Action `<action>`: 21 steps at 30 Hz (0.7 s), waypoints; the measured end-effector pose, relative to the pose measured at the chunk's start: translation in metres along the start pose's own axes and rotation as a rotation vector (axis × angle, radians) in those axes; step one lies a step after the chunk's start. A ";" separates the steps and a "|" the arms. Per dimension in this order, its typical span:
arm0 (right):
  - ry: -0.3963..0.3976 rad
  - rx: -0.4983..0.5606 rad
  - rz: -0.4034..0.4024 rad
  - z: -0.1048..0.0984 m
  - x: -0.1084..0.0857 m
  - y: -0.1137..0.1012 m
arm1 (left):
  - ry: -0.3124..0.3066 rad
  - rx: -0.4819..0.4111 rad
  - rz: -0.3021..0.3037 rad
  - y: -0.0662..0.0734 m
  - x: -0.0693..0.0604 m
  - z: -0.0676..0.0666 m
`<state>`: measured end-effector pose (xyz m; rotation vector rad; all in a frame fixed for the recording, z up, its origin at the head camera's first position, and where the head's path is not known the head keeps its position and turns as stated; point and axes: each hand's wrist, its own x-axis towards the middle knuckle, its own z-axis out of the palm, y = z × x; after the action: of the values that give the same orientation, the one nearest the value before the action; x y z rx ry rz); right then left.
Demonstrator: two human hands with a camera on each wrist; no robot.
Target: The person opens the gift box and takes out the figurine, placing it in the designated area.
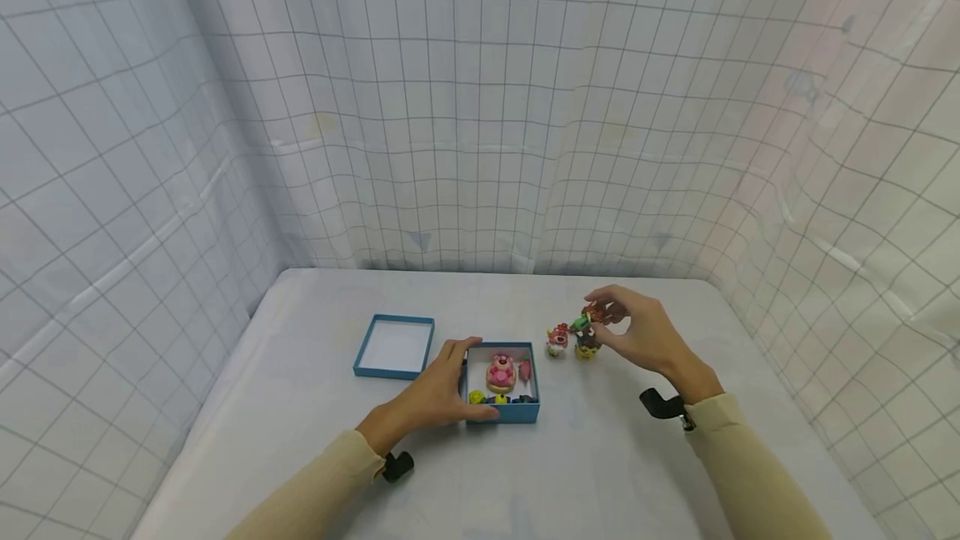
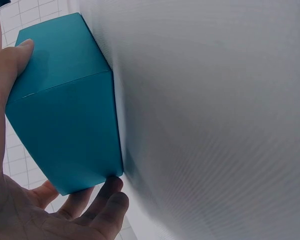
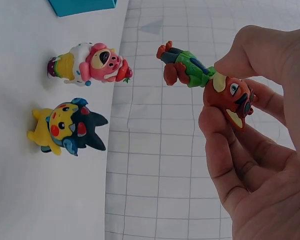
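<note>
Fingers (image 3: pixel 220 160) of the raised right hand (image 1: pixel 641 332) pinch, I see, an orange-headed, green-shirted figurine (image 3: pixel 194 74); the left hand (image 1: pixel 435 388) grips a blue box (image 2: pixel 70 135).

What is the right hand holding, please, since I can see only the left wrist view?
Observer: The right hand pinches an orange toy in a green shirt by its head.
Operator: Thank you; is anything inside the box?
Observer: Yes, a pink bear toy is inside it.
Operator: Does anything lie to the left of the box, please?
Observer: A shallow blue lid lies on the table there.
</note>
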<state>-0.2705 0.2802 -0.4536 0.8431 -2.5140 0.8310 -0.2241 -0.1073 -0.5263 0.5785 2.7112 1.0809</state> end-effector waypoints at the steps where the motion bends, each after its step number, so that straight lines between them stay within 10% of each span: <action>1: 0.002 -0.006 0.002 -0.001 -0.001 0.002 | 0.000 0.000 -0.001 0.000 0.000 0.000; 21: 0.056 -0.056 0.008 -0.016 -0.019 0.032 | -0.007 -0.018 -0.011 -0.001 0.000 0.001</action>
<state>-0.2737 0.3194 -0.4637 0.7817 -2.4815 0.7727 -0.2239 -0.1075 -0.5277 0.5630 2.6927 1.0975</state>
